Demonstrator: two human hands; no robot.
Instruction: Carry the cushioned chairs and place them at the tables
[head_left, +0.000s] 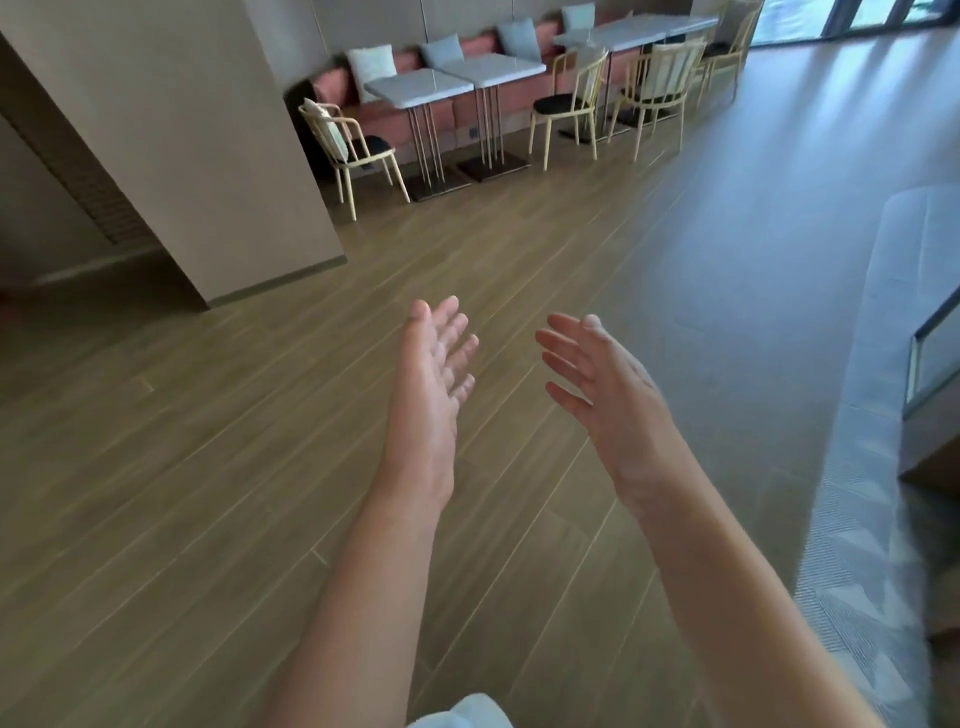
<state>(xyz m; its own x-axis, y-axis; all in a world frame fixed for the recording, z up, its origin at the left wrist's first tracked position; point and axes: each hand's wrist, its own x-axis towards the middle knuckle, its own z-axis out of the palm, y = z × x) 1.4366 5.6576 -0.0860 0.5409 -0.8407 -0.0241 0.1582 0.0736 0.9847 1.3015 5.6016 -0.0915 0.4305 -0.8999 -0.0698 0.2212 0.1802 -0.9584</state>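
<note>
Chairs wait across the room; both hands held out with nothing in them.

Nearest, the left hand (434, 364) and right hand (597, 376) hover spread wide, palms facing each other, above bare wooden floor (208, 467). A wall corner (260, 208) juts in on the left. Farther off, cushioned chairs (569, 106) stand at the worktops (457, 78) along a pink bench with pillows (371, 65).

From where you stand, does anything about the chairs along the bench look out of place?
Yes: the leftmost chair is turned sideways, away from its table, with a pillow propped against its backrest. The other chairs face their tables squarely.
</note>
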